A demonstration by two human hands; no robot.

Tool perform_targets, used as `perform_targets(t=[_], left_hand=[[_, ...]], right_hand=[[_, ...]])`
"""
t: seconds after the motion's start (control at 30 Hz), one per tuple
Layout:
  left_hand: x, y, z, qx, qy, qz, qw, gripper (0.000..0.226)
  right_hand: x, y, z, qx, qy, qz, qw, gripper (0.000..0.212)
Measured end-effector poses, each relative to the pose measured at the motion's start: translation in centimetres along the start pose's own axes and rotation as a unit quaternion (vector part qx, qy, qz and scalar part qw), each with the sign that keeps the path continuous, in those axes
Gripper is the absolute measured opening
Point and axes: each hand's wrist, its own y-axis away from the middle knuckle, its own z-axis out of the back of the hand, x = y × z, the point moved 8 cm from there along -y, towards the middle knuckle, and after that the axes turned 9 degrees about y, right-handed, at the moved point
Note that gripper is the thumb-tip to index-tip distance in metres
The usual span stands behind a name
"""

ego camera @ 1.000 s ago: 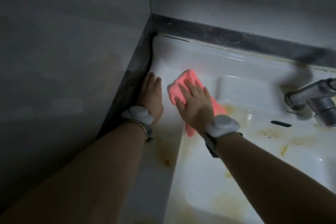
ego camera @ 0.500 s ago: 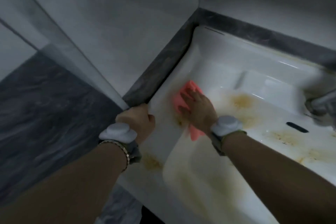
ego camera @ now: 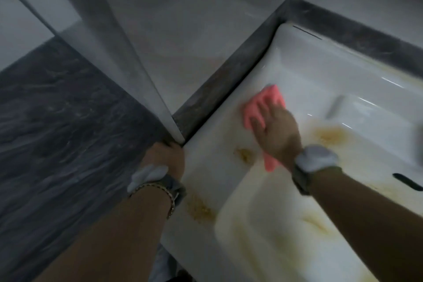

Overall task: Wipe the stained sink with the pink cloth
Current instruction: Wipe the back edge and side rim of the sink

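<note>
Right hand [ego camera: 275, 130] flat, fingers spread, pressing the pink cloth [ego camera: 263, 107] onto the white sink [ego camera: 297, 71], on its left ledge just beside the basin. Left hand [ego camera: 166, 158] curled over the sink's near-left corner, gripping the edge. Brown stains [ego camera: 200, 209] blotch the ledge nearer than the cloth; yellowish smears [ego camera: 317, 224] sit inside the basin.

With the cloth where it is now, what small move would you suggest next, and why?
Probably slide the right hand and pink cloth back toward the yellow-brown stain on the sink's left ledge; that stain lies just beside the cloth, unwiped.
</note>
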Motion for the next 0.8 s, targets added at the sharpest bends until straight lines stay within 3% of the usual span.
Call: perform_targets(t=[0.1,0.23,0.3,0.4,0.53,0.57,0.7,0.8], left_hand=[[0.1,-0.4,-0.6,-0.011,-0.066,-0.027,0.997,0.043],[-0.7,-0.7,-0.7,-0.039,-0.031,-0.081,0.995,0.04],[-0.9,-0.6,-0.7,-0.031,-0.037,-0.091,0.995,0.039],[-1.2,-0.5,-0.7,-0.016,-0.052,-0.088,0.995,0.041],[-1.6,0.1,-0.3,-0.023,0.005,-0.097,0.995,0.034],[-1.5,0.0,-0.4,-0.014,0.015,-0.082,0.996,0.034],[-1.9,0.1,-0.4,0.014,0.042,-0.072,0.996,0.038],[-2.2,0.1,-0.4,0.025,0.014,-0.079,0.996,0.039]], right_hand=[[-5.1,-4.5,-0.6,0.015,0.0,-0.192,0.981,0.052],[-3.5,-8.8,-1.6,0.018,-0.093,-0.306,0.947,0.055],[-0.1,-8.3,-1.8,0.009,-0.102,-0.265,0.959,0.055],[5.0,-3.3,-1.0,-0.026,-0.105,-0.111,0.988,0.053],[4.7,0.0,-0.6,0.0,-0.046,0.027,0.999,0.055],[2.6,-1.0,-0.6,-0.01,-0.017,0.002,1.0,0.054],[-4.4,-5.8,-0.8,0.017,-0.019,-0.257,0.966,0.054],[0.7,-3.8,-1.4,-0.002,-0.043,-0.23,0.972,0.054]])
